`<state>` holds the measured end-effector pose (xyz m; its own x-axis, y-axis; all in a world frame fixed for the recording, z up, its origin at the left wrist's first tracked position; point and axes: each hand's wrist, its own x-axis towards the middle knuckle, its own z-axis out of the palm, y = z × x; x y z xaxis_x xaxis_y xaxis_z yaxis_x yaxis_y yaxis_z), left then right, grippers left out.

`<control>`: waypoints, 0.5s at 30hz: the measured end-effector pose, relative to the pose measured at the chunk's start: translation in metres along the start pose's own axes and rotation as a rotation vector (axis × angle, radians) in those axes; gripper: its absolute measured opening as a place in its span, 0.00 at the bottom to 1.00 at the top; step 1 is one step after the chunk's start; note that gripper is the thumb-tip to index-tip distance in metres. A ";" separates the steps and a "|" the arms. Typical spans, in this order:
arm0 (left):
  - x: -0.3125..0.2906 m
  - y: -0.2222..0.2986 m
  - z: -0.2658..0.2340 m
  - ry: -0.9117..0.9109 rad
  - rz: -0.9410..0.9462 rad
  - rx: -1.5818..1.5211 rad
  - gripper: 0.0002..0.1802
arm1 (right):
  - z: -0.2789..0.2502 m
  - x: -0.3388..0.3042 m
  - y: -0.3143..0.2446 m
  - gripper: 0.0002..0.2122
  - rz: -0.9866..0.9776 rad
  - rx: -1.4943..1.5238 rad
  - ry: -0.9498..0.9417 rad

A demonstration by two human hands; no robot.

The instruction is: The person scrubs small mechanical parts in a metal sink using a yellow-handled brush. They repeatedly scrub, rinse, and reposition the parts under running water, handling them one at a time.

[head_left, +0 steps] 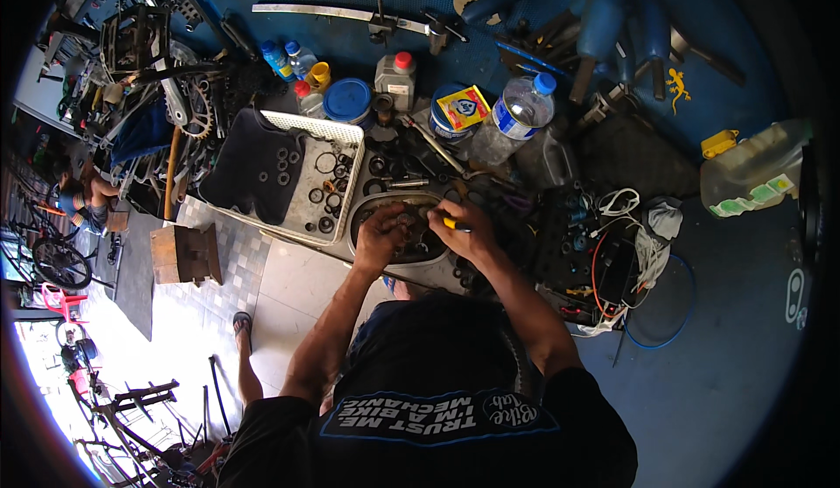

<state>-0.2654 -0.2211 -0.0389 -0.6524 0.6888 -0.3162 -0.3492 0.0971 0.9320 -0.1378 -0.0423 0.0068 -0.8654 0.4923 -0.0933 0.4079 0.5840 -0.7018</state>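
Observation:
Over an oval metal basin (422,196) on the cluttered workbench, both of my hands work close together. My left hand (383,236) is closed with fingers curled round a small dark part that I cannot make out. In my right hand (465,236) is a tool with a yellow handle (452,224), its end hidden by the fingers and pointing toward the left hand. Dark loose pieces lie in the basin beneath the hands, too shadowed to name.
Left of the basin stands a cream plastic basket (352,151) with metal rings and a black cloth (254,168). Behind are a grey bottle (395,81), a blue-lidded tub (347,100) and a clear plastic bottle (516,120). Cables (652,256) hang at the right.

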 end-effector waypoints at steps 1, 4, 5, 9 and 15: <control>0.001 0.001 -0.001 0.009 -0.007 0.077 0.22 | -0.002 -0.002 -0.006 0.11 -0.025 0.148 0.014; 0.003 0.002 -0.003 0.041 -0.005 0.293 0.19 | -0.003 -0.014 -0.041 0.07 -0.250 0.423 0.125; 0.004 0.005 -0.003 0.056 0.019 0.359 0.18 | 0.001 -0.012 -0.036 0.07 -0.269 0.355 0.149; 0.004 0.000 -0.004 0.144 0.125 0.478 0.16 | 0.004 -0.005 -0.024 0.07 -0.253 0.206 0.182; 0.001 0.018 0.005 0.156 0.182 0.650 0.17 | 0.008 -0.011 -0.030 0.07 -0.309 0.027 0.246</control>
<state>-0.2685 -0.2149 -0.0217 -0.7683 0.6286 -0.1212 0.2171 0.4339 0.8744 -0.1426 -0.0705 0.0232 -0.8492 0.4378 0.2953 0.1284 0.7136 -0.6887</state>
